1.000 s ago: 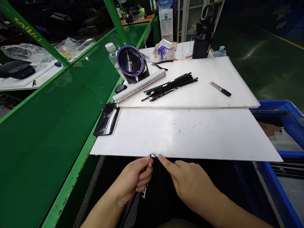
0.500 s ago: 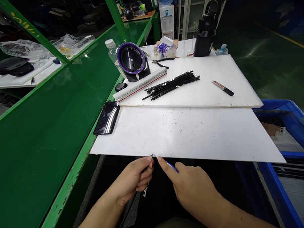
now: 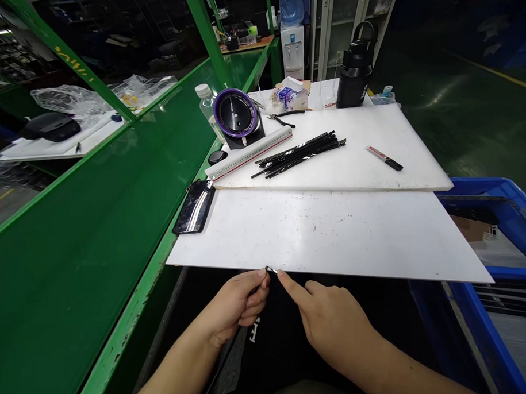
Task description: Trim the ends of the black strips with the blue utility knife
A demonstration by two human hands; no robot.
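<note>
My left hand (image 3: 244,302) is closed around a thin black strip (image 3: 217,378), pinching its end between thumb and forefinger just at the table's front edge. The strip trails down below the hand toward my lap. My right hand (image 3: 332,314) is closed on a deburring tool (image 3: 274,271), its forefinger stretched along the shaft. The metal tip meets the strip's end by my left fingertips; the tool's handle is hidden by my right hand. A pile of similar black strips (image 3: 299,154) lies on the white foam board (image 3: 419,162) beyond.
On the foam are a utility knife (image 3: 385,159), a long white ruler (image 3: 251,153) and cutting pliers (image 3: 287,115). A phone (image 3: 195,207) lies at the left edge, near a purple-rimmed fan (image 3: 235,113). Blue crates (image 3: 494,354) stand at the right; a black bottle (image 3: 355,74) is behind.
The view has tilted and turned slightly, shifting the scene right. My hands keep nearly the same place; the tool's blue handle, seen before, is now covered by my right hand.
</note>
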